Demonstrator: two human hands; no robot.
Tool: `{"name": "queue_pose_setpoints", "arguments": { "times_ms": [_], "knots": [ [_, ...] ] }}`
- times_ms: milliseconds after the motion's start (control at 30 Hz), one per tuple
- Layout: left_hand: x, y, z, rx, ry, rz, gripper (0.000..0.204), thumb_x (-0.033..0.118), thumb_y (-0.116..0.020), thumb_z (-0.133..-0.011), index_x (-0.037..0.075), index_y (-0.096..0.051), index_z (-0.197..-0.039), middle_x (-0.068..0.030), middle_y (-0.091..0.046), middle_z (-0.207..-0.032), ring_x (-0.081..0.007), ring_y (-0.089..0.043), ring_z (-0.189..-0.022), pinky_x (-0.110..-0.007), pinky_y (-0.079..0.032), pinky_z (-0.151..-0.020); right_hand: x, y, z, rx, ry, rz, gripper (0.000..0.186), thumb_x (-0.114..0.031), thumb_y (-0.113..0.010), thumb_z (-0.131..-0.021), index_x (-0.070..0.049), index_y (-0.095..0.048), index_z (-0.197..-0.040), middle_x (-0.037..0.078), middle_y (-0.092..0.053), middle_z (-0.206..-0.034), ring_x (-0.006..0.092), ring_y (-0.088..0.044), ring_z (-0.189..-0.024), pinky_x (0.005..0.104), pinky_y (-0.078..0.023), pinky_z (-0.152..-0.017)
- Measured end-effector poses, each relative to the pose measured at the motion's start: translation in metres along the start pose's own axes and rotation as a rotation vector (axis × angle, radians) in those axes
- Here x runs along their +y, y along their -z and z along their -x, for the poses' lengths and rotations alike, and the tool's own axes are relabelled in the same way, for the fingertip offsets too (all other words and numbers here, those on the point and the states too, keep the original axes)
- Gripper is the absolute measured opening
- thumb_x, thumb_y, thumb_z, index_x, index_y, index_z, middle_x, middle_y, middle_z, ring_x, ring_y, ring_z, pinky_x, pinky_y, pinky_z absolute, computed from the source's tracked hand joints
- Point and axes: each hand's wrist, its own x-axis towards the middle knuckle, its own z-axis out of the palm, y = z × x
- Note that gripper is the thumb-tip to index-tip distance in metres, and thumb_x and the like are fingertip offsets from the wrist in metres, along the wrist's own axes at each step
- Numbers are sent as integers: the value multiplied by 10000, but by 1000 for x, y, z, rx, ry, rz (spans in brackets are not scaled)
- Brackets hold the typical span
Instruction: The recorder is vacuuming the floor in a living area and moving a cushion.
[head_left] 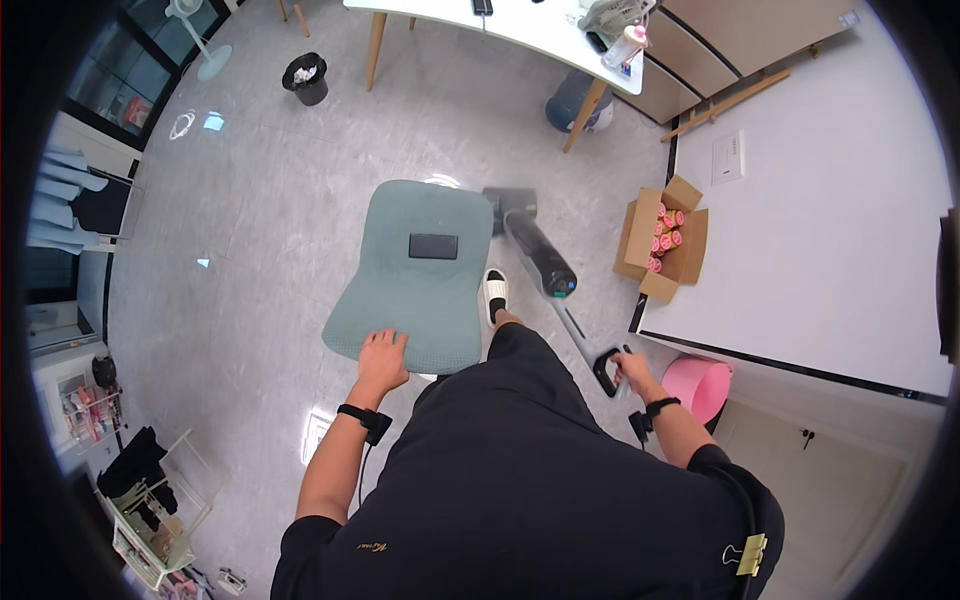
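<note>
My left hand (383, 362) rests on the near edge of a grey-green padded chair (400, 300), fingers apart on its fabric. A dark rectangular phone-like object (433, 246) lies on the chair. My right hand (632, 372) grips the looped handle of an upright floor cleaner (542, 258), with a grey shaft and dark body angled down toward the far left. Its head (515, 200) is on the floor beside the chair's far right corner. My foot in a white sandal (495, 292) is between chair and cleaner.
An open cardboard box (635, 225) of pink-lidded containers and a pink bucket (697, 385) are right. Ahead stand a white table (430, 8), blue water jug (566, 100) and black bin (310, 92). A white fan (212, 62) and racks (150, 540) line the left.
</note>
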Motion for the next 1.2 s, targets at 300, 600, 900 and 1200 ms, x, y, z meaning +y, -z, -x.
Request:
{"name": "queue_pose_setpoints", "arguments": {
  "times_ms": [300, 600, 900, 1200],
  "knots": [
    [1, 0, -1, -44, 39, -10, 478, 141, -614, -698, 103, -598, -1174, -124, -582, -1080, -279, -545, -1086, -408, -372, -998, -51, 35, 28, 167, 116, 275, 225, -63, -671, -722, 54, -544, -578, 116, -507, -512, 231, -504, -412, 373, -414, -399],
    [5, 17, -18, -104, 123, 76, 544, 128, -635, -652, 96, -589, -1193, -140, -537, -1254, -289, -473, -1216, -438, -314, -1087, -248, -39, -115, -22, 183, 151, 297, -160, -668, -804, -60, -493, -585, 37, -406, -464, 201, -431, -378, 373, -378, -394],
    [4, 34, -39, -128, 280, 103, 546, 106, -639, -633, 83, -605, -1177, -143, -530, -1280, -290, -448, -1250, -457, -275, -1126, -515, -203, -283, -307, 306, -34, 226, -158, -619, -844, -86, -462, -698, 57, -414, -533, 228, -456, -438, 413, -439, -437],
    [1, 24, -44, -162, 319, 101, 533, 141, -645, -650, 72, -603, -1177, -145, -526, -1297, -288, -452, -1254, -468, -266, -1128, -695, -357, -380, -505, 416, -138, 114, -108, -593, -869, -44, -499, -855, 91, -538, -740, 237, -565, -698, 391, -511, -676]
  ]
}}
